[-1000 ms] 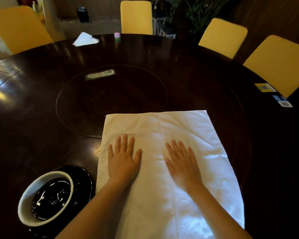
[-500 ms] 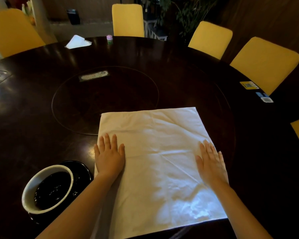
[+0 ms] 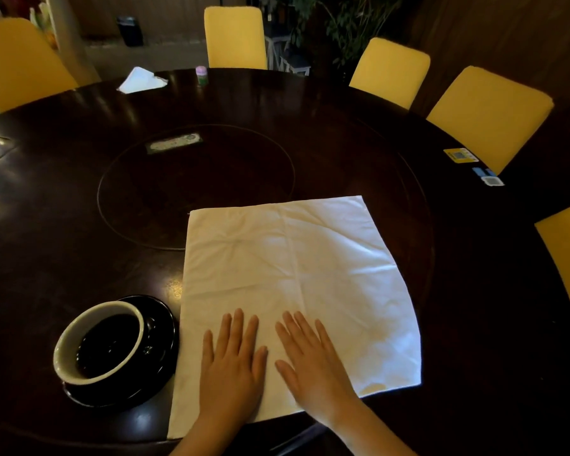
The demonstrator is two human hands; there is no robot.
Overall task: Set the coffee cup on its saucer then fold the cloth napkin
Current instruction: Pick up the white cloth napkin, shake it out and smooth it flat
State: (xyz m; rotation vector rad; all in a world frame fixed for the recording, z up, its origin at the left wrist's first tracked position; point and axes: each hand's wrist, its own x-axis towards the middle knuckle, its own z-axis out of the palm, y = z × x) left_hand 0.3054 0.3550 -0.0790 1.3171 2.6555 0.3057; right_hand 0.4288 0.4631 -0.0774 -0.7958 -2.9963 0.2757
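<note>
Both hands empty, nothing grasped: left hand (image 3: 232, 366) and right hand (image 3: 313, 366) lie flat side by side, fingers straight, pressing the near edge of the white cloth napkin (image 3: 293, 264). Napkin spread open, not yet folded, on the dark round table (image 3: 343, 133). Coffee cup (image 3: 68, 353) sits on its black saucer (image 3: 165, 324), just beside the napkin's left edge.

Risks (judgement):
- polished top; cloth may slide, giving a skewed fold
- left forearm or lifted cloth could knock the cup; contents cannot be told
- old creases may misguide the fold line

Count: hands 2; napkin 1; cup 1; saucer 1; yellow chairs (image 3: 234, 37) 5; small bottle (image 3: 201, 75) 1; far white cloth (image 3: 142, 81) 1.
</note>
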